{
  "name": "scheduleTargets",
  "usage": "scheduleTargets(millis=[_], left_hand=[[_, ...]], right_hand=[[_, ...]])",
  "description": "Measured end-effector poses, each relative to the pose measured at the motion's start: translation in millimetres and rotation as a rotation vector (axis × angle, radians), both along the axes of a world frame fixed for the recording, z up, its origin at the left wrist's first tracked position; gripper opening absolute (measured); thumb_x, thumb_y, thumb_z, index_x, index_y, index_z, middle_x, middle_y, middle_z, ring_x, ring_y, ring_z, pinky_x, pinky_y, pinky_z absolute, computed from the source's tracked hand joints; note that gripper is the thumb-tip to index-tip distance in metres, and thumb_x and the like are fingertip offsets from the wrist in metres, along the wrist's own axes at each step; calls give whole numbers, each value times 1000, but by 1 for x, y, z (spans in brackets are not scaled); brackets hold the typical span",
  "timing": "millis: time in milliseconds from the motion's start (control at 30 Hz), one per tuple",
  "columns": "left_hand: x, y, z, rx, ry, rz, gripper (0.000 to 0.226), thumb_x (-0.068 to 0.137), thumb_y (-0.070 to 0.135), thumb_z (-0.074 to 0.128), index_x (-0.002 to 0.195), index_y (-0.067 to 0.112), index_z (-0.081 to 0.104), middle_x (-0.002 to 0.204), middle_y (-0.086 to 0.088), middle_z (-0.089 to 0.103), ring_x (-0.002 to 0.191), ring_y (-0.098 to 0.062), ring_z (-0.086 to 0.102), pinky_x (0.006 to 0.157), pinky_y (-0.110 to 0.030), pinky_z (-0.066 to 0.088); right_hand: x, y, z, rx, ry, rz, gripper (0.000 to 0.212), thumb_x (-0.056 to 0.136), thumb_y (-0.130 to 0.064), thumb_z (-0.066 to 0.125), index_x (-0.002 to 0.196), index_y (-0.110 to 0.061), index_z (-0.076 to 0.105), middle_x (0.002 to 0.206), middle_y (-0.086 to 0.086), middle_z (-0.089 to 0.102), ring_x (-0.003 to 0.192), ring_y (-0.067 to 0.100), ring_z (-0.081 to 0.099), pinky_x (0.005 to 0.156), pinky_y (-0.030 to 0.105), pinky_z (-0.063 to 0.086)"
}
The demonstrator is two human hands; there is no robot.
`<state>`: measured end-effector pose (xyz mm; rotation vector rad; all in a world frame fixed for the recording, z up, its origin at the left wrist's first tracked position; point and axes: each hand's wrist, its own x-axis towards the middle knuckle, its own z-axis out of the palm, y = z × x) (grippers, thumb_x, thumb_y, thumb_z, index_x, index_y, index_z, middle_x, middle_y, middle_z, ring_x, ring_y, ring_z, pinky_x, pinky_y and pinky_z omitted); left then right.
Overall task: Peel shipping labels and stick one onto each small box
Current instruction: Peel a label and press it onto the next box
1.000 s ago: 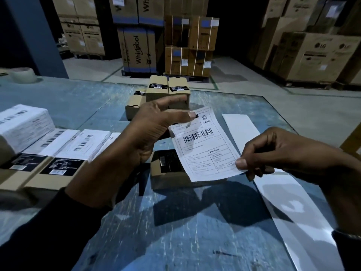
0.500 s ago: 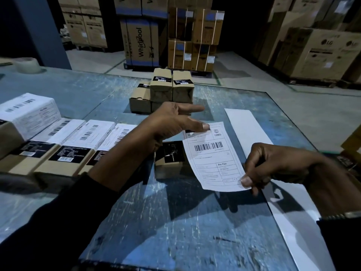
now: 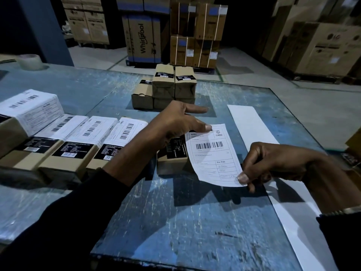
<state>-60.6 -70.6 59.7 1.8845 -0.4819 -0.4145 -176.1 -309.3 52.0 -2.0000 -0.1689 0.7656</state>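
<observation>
both hands are pinching the shipping label (image 3: pixel 214 153), left hand (image 3: pixel 175 124) far corner, right hand (image 3: pixel 273 163) near corner, its long axis slanting over the small box (image 3: pixel 172 159) beneath the left hand.

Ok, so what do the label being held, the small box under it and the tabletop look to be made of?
Label: thin matte white paper, curving limply between the left hand and right hand. Small box: brown cardboard, dull finish, with a glossy-looking black printed sticker on top. Tabletop: probably blue-painted metal, given the sheen and pale scratches, though painted wood can't be ruled out.
</observation>
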Motion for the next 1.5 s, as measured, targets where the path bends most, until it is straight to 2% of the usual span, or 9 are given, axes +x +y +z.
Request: scheduleTargets(millis=[133,367,433,567,700,867,1000,1267,1500], left_hand=[[1,-2,-1,-4,-16,10,59,83,10,87,138,20,68,99,9,78,67,16,68,50,3,40],[-1,-1,0,10,-29,29,60,83,7,86,139,19,68,100,4,79,65,16,67,48,4,37],[-1,0,-2,27,-34,33,60,82,10,88,138,18,68,104,-2,81,76,11,71,54,2,42],[-1,0,-6,61,-64,36,60,80,16,91,136,21,70,121,-6,78,107,-8,74,93,-20,47],[-1,-2,-7,97,-85,34,61,81,18,90,137,24,69,116,-4,80,111,-9,73,107,-30,44],[-2,0,-6,106,-80,29,60,83,19,88,139,25,67,104,0,82,105,-4,74,90,-21,45],[0,3,-5,111,-106,41,61,81,26,90,138,25,69,104,0,82,104,-7,75,108,-35,49],[-2,5,3,54,-77,-23,55,91,9,79,141,25,62,99,0,82,102,-8,76,112,-43,50],[0,3,-2,44,-80,-26,62,90,8,81,147,19,58,100,-3,82,99,-9,77,110,-41,53]], right_hand=[[1,0,-1,-2,10,-18,14,80,-17,82,71,-7,84,63,6,72,52,9,43,52,21,29],[2,-2,-3,-17,16,-22,13,80,-17,90,73,-7,85,67,9,74,52,8,45,52,21,30],[2,-3,-4,-23,14,-27,15,81,-20,85,73,-7,85,68,10,74,52,9,44,51,22,29],[2,-3,-4,-21,20,-28,12,82,-16,88,73,-7,85,69,11,75,53,10,43,51,22,29],[2,-2,-4,-46,18,-44,11,81,-17,89,75,-8,85,71,12,76,54,11,43,51,23,26],[2,-3,-5,-33,14,-61,11,79,-18,88,73,-9,84,70,12,75,53,10,45,52,23,26],[2,-4,-5,-16,8,-59,12,80,-17,88,75,-7,85,71,12,76,54,11,45,52,23,27],[2,-7,-4,21,-10,-45,13,80,-15,89,72,-6,84,69,11,75,52,8,46,51,18,33],[3,-7,-6,14,8,-46,12,82,-13,89,74,-6,84,70,13,75,50,8,44,50,20,30]])
